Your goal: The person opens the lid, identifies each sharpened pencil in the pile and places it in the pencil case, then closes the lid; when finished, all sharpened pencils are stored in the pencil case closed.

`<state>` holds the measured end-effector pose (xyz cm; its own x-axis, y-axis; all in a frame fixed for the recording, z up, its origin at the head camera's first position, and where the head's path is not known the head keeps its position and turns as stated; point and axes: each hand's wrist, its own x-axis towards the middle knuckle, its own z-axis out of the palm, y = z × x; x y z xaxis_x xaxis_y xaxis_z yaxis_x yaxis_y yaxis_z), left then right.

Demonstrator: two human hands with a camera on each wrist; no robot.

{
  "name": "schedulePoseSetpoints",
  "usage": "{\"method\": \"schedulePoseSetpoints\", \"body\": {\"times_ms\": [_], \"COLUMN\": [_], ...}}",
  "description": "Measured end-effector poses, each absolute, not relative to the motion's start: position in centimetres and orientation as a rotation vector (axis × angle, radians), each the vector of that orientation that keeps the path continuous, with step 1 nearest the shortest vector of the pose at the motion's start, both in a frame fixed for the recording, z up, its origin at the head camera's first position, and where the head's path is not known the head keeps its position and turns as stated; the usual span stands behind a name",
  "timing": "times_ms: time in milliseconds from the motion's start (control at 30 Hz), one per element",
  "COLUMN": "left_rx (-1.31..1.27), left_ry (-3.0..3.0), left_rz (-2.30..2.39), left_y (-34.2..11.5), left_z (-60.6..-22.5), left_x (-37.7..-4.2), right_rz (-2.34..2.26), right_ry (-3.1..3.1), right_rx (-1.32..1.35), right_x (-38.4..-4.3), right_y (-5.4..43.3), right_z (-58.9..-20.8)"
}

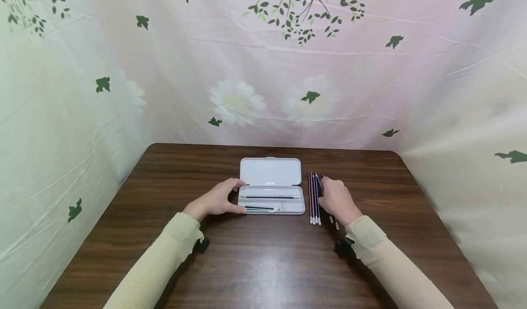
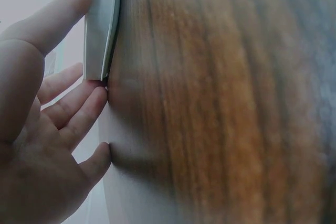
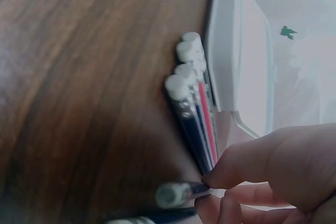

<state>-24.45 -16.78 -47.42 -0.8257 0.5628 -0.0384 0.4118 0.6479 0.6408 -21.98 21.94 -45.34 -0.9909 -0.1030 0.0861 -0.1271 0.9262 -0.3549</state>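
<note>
A white pencil case (image 1: 271, 213) lies with its lid raised, a pencil (image 1: 269, 197) in its long back compartment and green pencils (image 1: 262, 208) in the front left one. My left hand (image 1: 218, 199) holds the case at its left end, thumb on the near wall and fingers around the end. Right of the case, several dark pencils (image 1: 313, 199) lie side by side, white erasers toward me. My right hand (image 1: 337, 201) is over two more pencils beside that row; thumb and fingertips pinch one pencil (image 3: 176, 194), while the other's eraser end (image 3: 126, 221) shows beside it. My palm hides their middles.
The brown wooden table (image 1: 263, 263) ends at the back against a hanging cloth (image 1: 263, 71) printed with leaves and flowers. The open lid (image 1: 270, 170) stands up behind the case. Dark wrist cameras sit under both sleeves.
</note>
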Motion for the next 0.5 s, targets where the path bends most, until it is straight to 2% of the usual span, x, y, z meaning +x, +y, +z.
{"method": "schedulePoseSetpoints", "body": {"times_ms": [500], "left_rx": [0.77], "left_ry": [2.635], "left_rz": [0.932], "left_y": [-16.7], "left_z": [-47.7], "left_x": [-24.7], "right_rz": [0.745], "right_ry": [-2.976], "right_rx": [0.252], "right_x": [-21.2], "right_y": [23.2], "right_z": [-43.4]}}
